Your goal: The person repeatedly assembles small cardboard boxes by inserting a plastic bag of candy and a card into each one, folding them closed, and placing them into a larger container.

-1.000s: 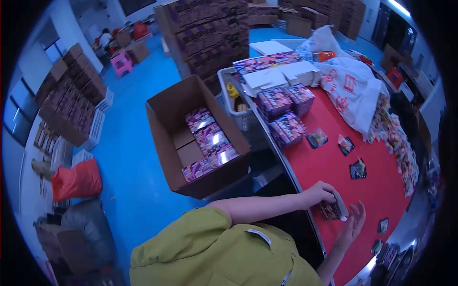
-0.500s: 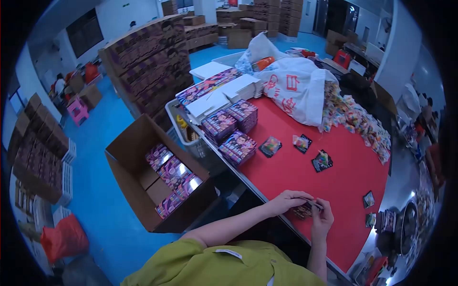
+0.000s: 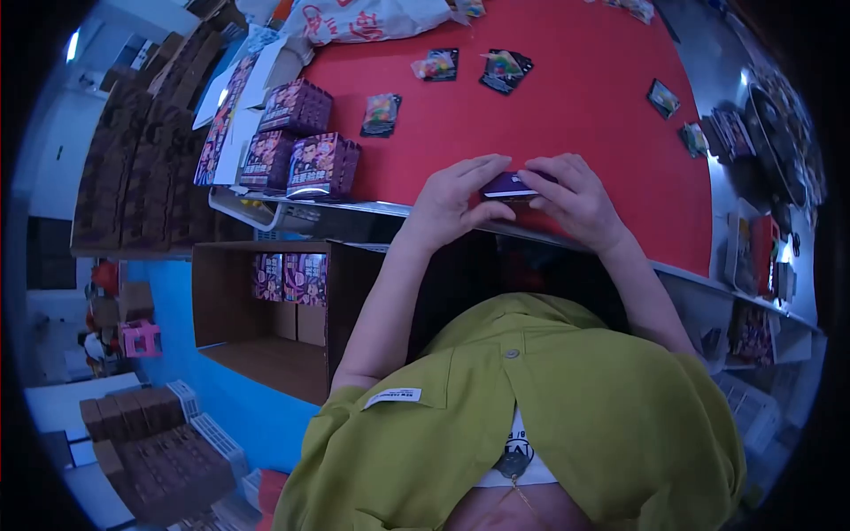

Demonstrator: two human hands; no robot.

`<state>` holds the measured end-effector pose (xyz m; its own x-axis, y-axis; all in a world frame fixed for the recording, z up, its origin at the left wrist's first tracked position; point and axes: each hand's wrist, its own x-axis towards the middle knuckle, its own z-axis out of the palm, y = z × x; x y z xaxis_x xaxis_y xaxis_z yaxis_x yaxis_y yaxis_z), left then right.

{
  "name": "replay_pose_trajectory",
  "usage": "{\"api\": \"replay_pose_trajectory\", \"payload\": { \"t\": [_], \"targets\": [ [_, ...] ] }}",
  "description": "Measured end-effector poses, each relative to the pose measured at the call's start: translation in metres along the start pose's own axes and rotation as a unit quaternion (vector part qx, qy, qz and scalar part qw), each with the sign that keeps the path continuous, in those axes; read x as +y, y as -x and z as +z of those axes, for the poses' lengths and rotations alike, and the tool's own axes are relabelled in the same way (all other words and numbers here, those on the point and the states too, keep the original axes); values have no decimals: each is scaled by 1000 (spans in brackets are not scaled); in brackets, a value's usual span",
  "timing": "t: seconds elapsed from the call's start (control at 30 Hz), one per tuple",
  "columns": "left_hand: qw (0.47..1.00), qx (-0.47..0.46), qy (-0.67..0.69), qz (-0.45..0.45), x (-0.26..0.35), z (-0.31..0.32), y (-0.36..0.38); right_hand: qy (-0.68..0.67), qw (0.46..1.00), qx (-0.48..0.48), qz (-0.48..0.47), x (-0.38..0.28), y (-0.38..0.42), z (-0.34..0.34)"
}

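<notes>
Close to the table's front edge, a small purple box point(image 3: 512, 182) with a pale lower edge sits between my two hands. My left hand point(image 3: 458, 199) grips its left end, thumb below and fingers above. Around its right end curl the fingers of my right hand point(image 3: 577, 198), which hide that side. Farther back on the red tabletop point(image 3: 567, 97) lie small stacks of dark cards topped with clear packets of colourful bits: a left stack point(image 3: 381, 114), a middle stack point(image 3: 436, 65) and a right stack point(image 3: 506, 70).
Several purple printed boxes point(image 3: 322, 165) are stacked at the table's left. Below them an open carton point(image 3: 257, 350) holds similar boxes. A white sack point(image 3: 372, 19) lies at the back. Two packets, one a dark packet point(image 3: 662, 98), lie near the right edge.
My view has tilted down and turned. Both hands, earlier pinching a small dark patterned item, now hold the purple box between them.
</notes>
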<state>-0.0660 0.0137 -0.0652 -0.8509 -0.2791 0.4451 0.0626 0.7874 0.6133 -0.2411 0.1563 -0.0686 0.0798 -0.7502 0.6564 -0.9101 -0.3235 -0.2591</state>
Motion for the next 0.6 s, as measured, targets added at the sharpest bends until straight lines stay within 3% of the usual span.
{"api": "replay_pose_trajectory", "payload": {
  "t": [0.1,0.37,0.53,0.6],
  "targets": [
    [1000,16,19,-19,-3,5,-1,-59,997,25,39,-1,2,3],
    [996,-15,54,-64,-1,-1,-8,-262,948,-17,178,3,-3,2],
    [996,-6,67,-61,1,1,-6,-190,972,-1,139,0,3,3],
    [1000,8,5,-25,3,1,-5,-165,977,-7,133,0,5,4]
  ]
}}
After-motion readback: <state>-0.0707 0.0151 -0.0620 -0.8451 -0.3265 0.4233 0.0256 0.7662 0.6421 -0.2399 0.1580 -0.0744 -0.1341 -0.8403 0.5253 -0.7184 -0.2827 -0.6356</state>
